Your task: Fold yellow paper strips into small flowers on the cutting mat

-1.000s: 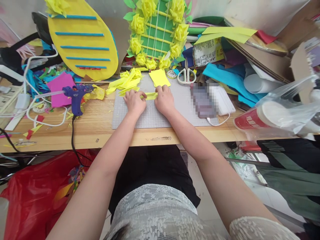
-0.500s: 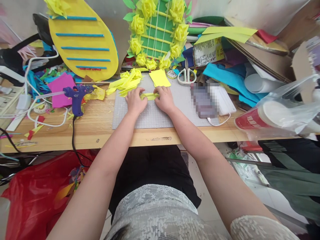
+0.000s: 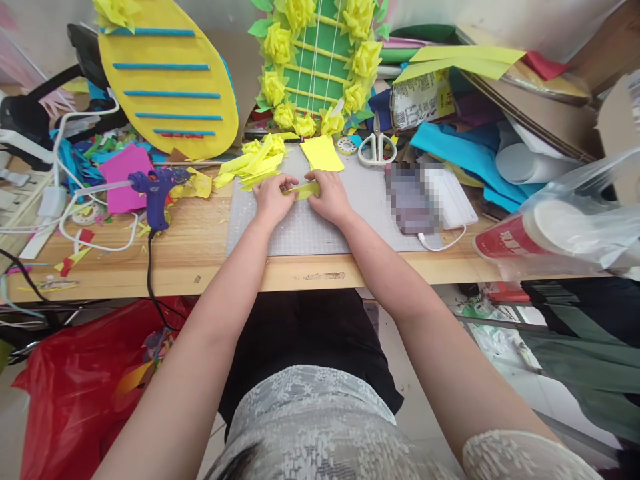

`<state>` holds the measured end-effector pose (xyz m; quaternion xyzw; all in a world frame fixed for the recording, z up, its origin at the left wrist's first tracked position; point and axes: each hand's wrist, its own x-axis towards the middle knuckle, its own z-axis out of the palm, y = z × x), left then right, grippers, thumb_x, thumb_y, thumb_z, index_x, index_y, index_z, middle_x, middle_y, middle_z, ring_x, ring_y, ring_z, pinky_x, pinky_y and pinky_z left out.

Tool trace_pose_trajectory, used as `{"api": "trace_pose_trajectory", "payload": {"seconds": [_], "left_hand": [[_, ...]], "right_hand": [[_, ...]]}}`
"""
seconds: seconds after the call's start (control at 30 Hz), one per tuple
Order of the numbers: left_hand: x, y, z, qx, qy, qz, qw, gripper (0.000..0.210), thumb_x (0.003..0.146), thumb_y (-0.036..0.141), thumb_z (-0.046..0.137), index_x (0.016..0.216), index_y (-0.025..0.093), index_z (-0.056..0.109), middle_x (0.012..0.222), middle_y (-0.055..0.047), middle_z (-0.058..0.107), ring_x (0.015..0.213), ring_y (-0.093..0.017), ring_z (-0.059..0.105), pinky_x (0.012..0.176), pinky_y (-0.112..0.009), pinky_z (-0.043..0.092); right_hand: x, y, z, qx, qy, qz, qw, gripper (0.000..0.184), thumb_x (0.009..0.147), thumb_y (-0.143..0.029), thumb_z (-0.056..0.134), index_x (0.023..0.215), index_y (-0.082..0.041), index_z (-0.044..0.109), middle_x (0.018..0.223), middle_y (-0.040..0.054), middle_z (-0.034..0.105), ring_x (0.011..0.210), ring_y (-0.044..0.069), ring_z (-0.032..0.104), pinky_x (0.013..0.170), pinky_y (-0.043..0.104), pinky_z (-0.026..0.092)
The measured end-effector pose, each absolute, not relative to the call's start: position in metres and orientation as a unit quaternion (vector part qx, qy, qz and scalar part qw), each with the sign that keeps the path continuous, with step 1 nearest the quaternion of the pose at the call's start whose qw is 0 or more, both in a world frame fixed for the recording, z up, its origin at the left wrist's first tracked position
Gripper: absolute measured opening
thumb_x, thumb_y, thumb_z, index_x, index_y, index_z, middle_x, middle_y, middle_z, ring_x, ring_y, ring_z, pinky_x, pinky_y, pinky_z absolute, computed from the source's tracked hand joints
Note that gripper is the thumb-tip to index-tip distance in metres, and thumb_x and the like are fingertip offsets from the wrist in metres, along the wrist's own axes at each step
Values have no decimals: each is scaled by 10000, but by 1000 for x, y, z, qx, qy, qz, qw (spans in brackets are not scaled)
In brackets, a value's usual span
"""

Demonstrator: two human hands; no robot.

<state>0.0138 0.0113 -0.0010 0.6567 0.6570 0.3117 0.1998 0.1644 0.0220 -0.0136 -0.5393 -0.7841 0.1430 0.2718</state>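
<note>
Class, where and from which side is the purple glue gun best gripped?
Probably best by the handle of the purple glue gun, coming from the near table edge: the handle points that way, with the cord at its end, while the front end points rightward.

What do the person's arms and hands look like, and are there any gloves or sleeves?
The left hand and right hand are bare, with no gloves. No watch or bracelet shows on either wrist. The right arm has a short, pale sleeve with a lacy pattern and a plain edge. The left arm's sleeve is out of view.
</note>
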Motion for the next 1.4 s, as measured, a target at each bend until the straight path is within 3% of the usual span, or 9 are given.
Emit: {"api": "trace_pose_trajectory", "payload": {"seconds": [0.23, 0.5, 0.7, 0.87, 1.03, 1.23, 1.4], "left_hand": [[14, 3, 6, 694, 644, 281, 160, 94, 717, 161, 606, 755, 230, 656, 974, -33, 708, 1043, -243, 577, 1014, -438, 295], [10, 0, 5, 726, 630, 238, 140, 37, 706, 211, 632, 740, 219, 644, 1018, -67, 664, 1103, -300, 524, 991, -454, 311], [7, 2, 1, 723, 627, 250, 150, 150, 739, 227, 631, 887, 242, 614, 1002, -59, 679, 1059, -271, 553, 975, -432, 346], [3, 5, -3, 716, 587, 306, 220, 281, 737, 146, 594, 1006, 226, 598, 916, -28, 671, 921, -190, 600, 927, -372, 426], [7, 9, 4, 636, 564, 407, 334, 336, 714, 123, 624, 1040, 199, 596, 985, -27, 664, 910, -135, 622, 820, -261, 494], [18, 5, 18, 480, 563, 449, 501, 180, 738, 112, 642, 910, 144, 602, 759, -11, 658, 726, -141, 671, 663, -263, 556], [17, 1, 20, 419, 567, 469, 532, 154, 731, 88, 667, 850, 146, 589, 742, 0, 676, 703, -135, 701, 656, -256, 581]], "right_hand": [[164, 22, -14, -542, -789, 137, 256, 221, 774, -121, 468, 908, -183, 633, 1051, 94, 619, 1058, 251, 495, 966, 407, 399], [169, 20, -10, -532, -796, 149, 246, 140, 819, -256, 536, 892, -186, 634, 1014, 88, 642, 1046, 245, 514, 956, 415, 407], [171, 20, -8, -538, -790, 171, 241, 204, 798, -167, 520, 975, -200, 616, 1040, 71, 664, 1042, 248, 524, 925, 418, 416], [172, 23, -10, -503, -789, 223, 275, 234, 758, -168, 561, 987, -194, 600, 996, 59, 654, 994, 216, 539, 934, 393, 413], [176, 31, -10, -470, -720, 360, 361, 243, 751, -234, 597, 988, -215, 546, 838, -14, 594, 797, 134, 547, 774, 294, 463], [176, 32, -4, -458, -610, 487, 426, 338, 665, -288, 725, 911, -252, 497, 744, -60, 580, 638, 98, 555, 642, 249, 470], [175, 29, 0, -475, -572, 516, 426, 279, 686, -232, 714, 864, -246, 501, 673, -76, 577, 582, 93, 577, 590, 232, 461]]}}
